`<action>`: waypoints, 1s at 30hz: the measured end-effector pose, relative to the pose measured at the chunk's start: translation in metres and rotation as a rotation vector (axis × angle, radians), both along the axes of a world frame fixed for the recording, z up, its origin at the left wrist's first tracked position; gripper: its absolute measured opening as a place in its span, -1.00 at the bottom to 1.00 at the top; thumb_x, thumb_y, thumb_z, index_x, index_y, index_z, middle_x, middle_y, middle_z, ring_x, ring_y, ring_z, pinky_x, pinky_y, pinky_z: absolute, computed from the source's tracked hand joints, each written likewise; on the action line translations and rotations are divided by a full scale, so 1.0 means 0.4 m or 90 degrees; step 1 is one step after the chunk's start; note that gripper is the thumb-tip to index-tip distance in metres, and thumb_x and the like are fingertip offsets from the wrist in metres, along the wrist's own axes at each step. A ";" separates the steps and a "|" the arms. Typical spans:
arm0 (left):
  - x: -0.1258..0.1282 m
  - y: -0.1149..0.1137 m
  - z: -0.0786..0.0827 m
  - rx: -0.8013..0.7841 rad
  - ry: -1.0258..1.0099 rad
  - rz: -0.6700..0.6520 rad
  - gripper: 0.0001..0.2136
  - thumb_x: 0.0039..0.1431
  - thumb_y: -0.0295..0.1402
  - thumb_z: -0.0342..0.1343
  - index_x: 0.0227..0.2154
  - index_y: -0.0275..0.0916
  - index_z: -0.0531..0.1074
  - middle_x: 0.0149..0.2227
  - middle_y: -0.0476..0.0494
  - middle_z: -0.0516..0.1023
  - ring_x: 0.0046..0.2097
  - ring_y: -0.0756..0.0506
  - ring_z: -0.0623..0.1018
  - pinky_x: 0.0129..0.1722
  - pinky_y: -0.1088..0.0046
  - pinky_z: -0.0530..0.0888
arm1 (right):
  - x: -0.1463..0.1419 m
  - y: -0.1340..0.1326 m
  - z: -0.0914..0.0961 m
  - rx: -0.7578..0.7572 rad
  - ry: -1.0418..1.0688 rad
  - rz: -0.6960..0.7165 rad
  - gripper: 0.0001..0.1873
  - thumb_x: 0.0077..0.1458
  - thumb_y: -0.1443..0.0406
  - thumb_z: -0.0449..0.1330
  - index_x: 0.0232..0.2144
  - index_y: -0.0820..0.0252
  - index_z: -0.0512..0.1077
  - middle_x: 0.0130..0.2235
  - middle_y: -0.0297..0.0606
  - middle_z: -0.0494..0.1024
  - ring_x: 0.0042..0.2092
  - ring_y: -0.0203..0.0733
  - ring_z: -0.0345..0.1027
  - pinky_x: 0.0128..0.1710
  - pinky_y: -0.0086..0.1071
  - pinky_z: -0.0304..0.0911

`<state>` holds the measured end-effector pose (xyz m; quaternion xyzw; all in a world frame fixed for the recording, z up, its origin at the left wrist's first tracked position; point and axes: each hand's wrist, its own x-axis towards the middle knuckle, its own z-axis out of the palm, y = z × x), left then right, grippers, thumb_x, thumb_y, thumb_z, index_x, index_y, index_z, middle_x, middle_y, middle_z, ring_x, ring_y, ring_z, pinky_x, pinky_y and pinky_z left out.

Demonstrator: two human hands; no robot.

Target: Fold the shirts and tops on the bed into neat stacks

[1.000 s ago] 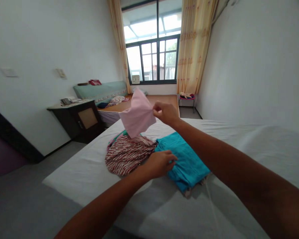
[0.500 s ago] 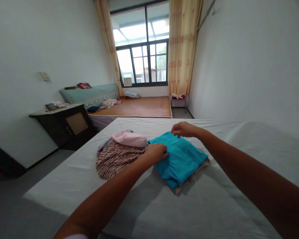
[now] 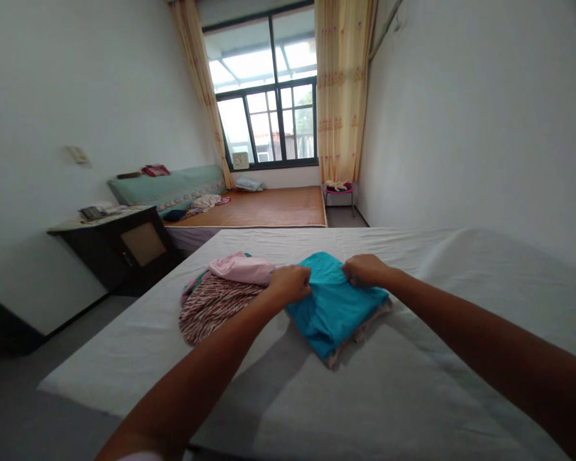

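**Left hand (image 3: 290,285) and right hand (image 3: 362,270) clenched on blue cloth (image 3: 333,310)**

Far left: dark cabinet (image 3: 141,243) stood against the wall (image 3: 38,160), beyond the white sheet (image 3: 125,346). On the sheet, left of the hands, lay striped cloth (image 3: 214,307), loosely heaped, with pink cloth (image 3: 240,267) bunched over its far side.

Left forearm (image 3: 211,358) ran from bottom left, slanting up and rightward, in front of the striped cloth's right part. Wrist nearly in line with the forearm; back of the hand uppermost. Fingers curled into a fist, gripping the blue cloth by its left side; fingertips hidden.

Blue cloth sat on the sheet between the two hands, drawn up into creases at the far part, its near corner pointing toward the wearer. Paler fabric (image 3: 360,333) peeped from under its near right edge.

Right forearm (image 3: 461,326) stretched from lower right, up and leftward, elbow low. Hand bent over, knuckles high, fingers tucked down and grasping the blue cloth at its far right side; fingertips out of sight.
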<state>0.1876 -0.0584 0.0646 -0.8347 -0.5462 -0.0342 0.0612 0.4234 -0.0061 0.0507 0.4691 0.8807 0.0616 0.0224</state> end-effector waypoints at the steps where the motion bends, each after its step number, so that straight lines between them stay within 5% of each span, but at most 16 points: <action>1: -0.010 0.006 0.030 0.034 -0.023 0.012 -0.83 0.03 -0.33 0.06 -0.32 -0.14 0.51 -0.23 -0.14 0.58 -0.22 -0.15 0.55 -0.30 0.41 0.41 | 0.000 0.006 0.022 0.023 0.019 -0.015 -0.83 -0.11 0.36 0.18 -0.39 0.13 0.52 -0.28 -0.10 0.59 -0.25 -0.02 0.46 -0.38 -0.37 0.17; 6: -0.084 0.036 0.236 0.258 -0.198 0.087 -0.86 0.02 -0.29 0.08 -0.37 -0.18 0.48 -0.32 -0.09 0.56 -0.28 -0.11 0.50 -0.31 0.43 0.36 | -0.033 0.038 0.210 0.255 0.307 -0.091 -0.84 -0.02 0.29 0.13 -0.35 0.21 0.45 -0.38 -0.19 0.56 -0.35 -0.16 0.41 -0.37 -0.40 0.15; 10: -0.147 0.029 0.353 0.403 -0.361 0.070 -0.82 0.02 -0.34 0.04 -0.33 -0.27 0.46 -0.34 -0.10 0.52 -0.29 -0.09 0.46 -0.28 0.43 0.35 | -0.089 0.034 0.332 0.464 0.568 -0.017 -0.81 0.03 0.29 0.08 -0.27 0.19 0.40 -0.40 -0.29 0.52 -0.42 -0.22 0.36 -0.39 -0.40 0.17; 12: -0.172 0.026 0.357 0.412 -0.393 0.037 -0.80 0.02 -0.36 0.01 -0.32 -0.29 0.46 -0.35 -0.10 0.51 -0.29 -0.08 0.45 -0.29 0.44 0.35 | -0.114 0.037 0.346 0.472 0.596 0.035 -0.81 0.05 0.29 0.07 -0.25 0.17 0.38 -0.40 -0.32 0.50 -0.43 -0.24 0.34 -0.41 -0.41 0.17; 17: -0.220 0.032 0.297 0.294 -0.245 0.027 -0.90 -0.08 -0.35 0.09 -0.48 -0.24 0.45 -0.45 -0.07 0.49 -0.37 -0.09 0.46 -0.35 0.42 0.34 | -0.154 0.037 0.323 0.314 0.438 0.031 -0.87 -0.01 0.33 0.12 -0.33 0.19 0.38 -0.47 -0.30 0.48 -0.46 -0.24 0.34 -0.42 -0.43 0.14; 23: -0.259 -0.022 0.363 0.493 -0.471 0.046 -0.83 0.10 -0.35 -0.03 -0.31 -0.26 0.41 -0.37 -0.06 0.48 -0.30 -0.04 0.45 -0.32 0.49 0.36 | -0.206 -0.035 0.362 0.482 0.680 0.137 -0.75 0.16 0.32 0.01 -0.10 0.13 0.33 -0.36 -0.30 0.48 -0.38 -0.25 0.34 -0.38 -0.39 0.20; 27: -0.264 -0.029 0.332 0.390 -0.395 -0.055 -0.88 0.07 -0.38 0.00 -0.35 -0.25 0.41 -0.39 -0.05 0.47 -0.34 -0.03 0.44 -0.36 0.50 0.36 | -0.209 -0.021 0.351 0.249 0.598 0.231 -0.80 0.06 0.33 0.13 -0.20 0.15 0.37 -0.50 -0.40 0.40 -0.49 -0.33 0.28 -0.47 -0.45 0.16; 30: -0.286 -0.005 0.286 0.353 -0.344 -0.042 -0.95 -0.02 -0.40 0.09 -0.45 -0.23 0.40 -0.45 -0.02 0.45 -0.40 -0.02 0.42 -0.38 0.49 0.34 | -0.193 -0.005 0.345 0.066 0.650 0.246 -0.88 0.00 0.36 0.17 -0.32 0.18 0.37 -0.61 -0.48 0.30 -0.58 -0.39 0.17 -0.56 -0.50 0.09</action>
